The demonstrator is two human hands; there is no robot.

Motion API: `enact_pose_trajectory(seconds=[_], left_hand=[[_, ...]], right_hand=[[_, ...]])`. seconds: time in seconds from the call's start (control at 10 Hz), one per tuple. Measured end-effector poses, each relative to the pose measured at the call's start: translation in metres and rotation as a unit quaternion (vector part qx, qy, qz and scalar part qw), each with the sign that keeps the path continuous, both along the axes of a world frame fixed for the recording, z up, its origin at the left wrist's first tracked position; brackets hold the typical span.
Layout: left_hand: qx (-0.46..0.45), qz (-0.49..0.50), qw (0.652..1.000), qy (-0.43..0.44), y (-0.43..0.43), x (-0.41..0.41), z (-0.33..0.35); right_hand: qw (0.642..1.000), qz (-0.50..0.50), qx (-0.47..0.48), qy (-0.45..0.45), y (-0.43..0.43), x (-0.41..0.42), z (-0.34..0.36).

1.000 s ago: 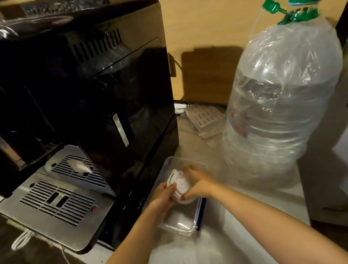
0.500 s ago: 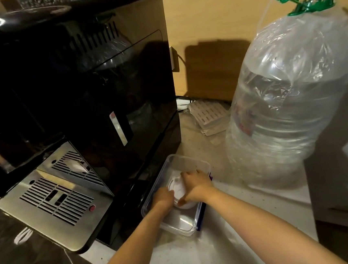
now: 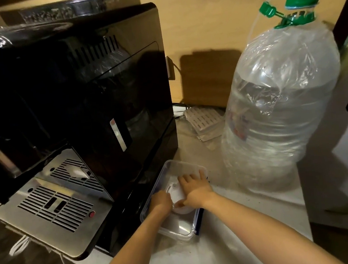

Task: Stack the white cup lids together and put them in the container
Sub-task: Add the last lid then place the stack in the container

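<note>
A clear plastic container (image 3: 184, 166) sits on the pale counter, right beside the black coffee machine. Inside it lies a stack of white cup lids (image 3: 176, 195), round, with a small raised spout on top. My left hand (image 3: 161, 201) grips the stack's left side, down inside the container. My right hand (image 3: 193, 188) lies flat over the stack's right half, fingers spread toward the far wall, thumb at the stack's near edge. Much of the stack is hidden under both hands.
A large black coffee machine (image 3: 76, 103) with a steel drip tray (image 3: 54, 205) crowds the left. A big plastic-wrapped water bottle (image 3: 277, 109) with a green cap stands to the right. Folded papers (image 3: 204, 120) lie at the back. A white cable (image 3: 20, 245) hangs off the counter edge.
Both hands have lowered the lid stack from above the container's rim down into it. My right hand has flattened on top of the stack.
</note>
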State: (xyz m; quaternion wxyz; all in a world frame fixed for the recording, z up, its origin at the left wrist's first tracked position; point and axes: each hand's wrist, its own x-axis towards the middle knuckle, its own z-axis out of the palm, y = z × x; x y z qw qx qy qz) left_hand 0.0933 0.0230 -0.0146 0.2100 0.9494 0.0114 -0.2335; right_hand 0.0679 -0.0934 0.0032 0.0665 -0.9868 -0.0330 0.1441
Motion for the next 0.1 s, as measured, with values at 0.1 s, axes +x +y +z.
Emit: enact_pose_trajectory(seconds=[0.1], left_hand=[[-0.028, -0.034, 0.996, -0.071, -0.0024, -0.0039, 0.016]], right_hand=[[1.0, -0.007, -0.001, -0.02, -0.0116, -0.0032, 0.0171]])
